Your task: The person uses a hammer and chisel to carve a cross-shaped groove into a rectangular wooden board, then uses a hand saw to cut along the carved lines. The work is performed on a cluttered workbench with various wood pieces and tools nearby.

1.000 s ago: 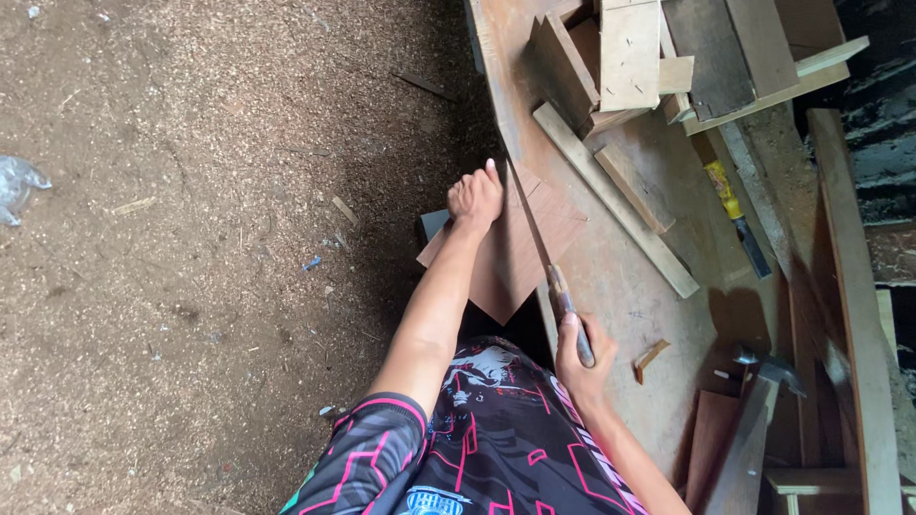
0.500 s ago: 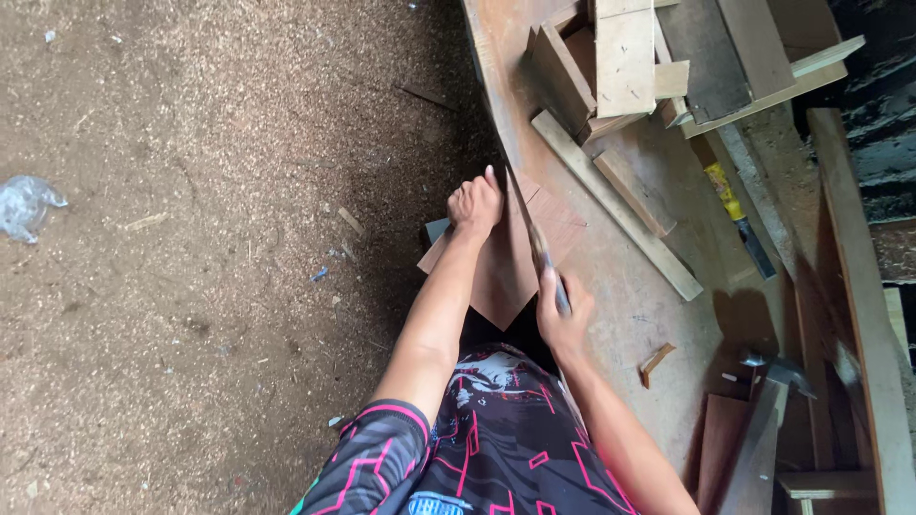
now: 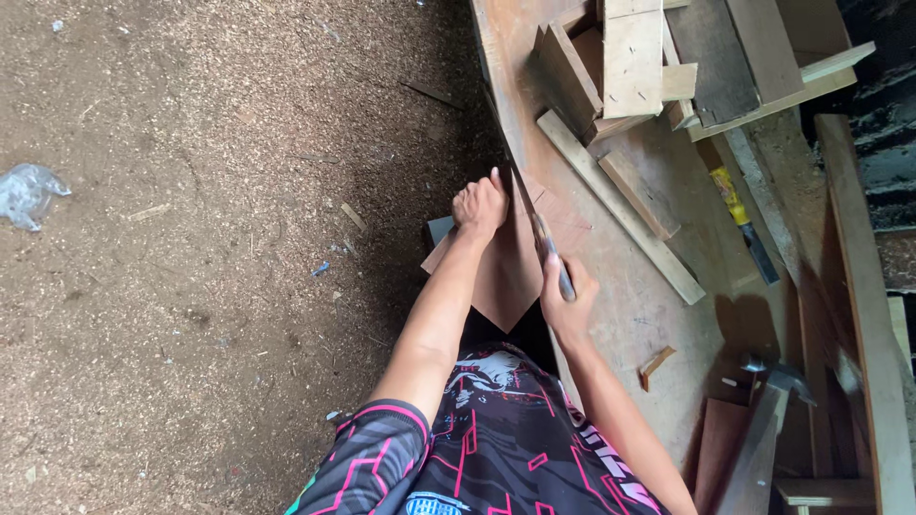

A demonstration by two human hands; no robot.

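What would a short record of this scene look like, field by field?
Place: wooden workbench beside a sawdust-covered floor
Left hand: pressed on a thin brown board that juts past the bench edge
Right hand: gripping the handle of a handsaw, blade at the board
On the bench: long wood strip, stacked offcuts, yellow-handled tool
Floor litter: crumpled clear plastic

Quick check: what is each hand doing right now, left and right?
Left hand: pressed flat on the thin reddish board, gripping nothing.
Right hand: closed around the handle of the handsaw, blade in the board.
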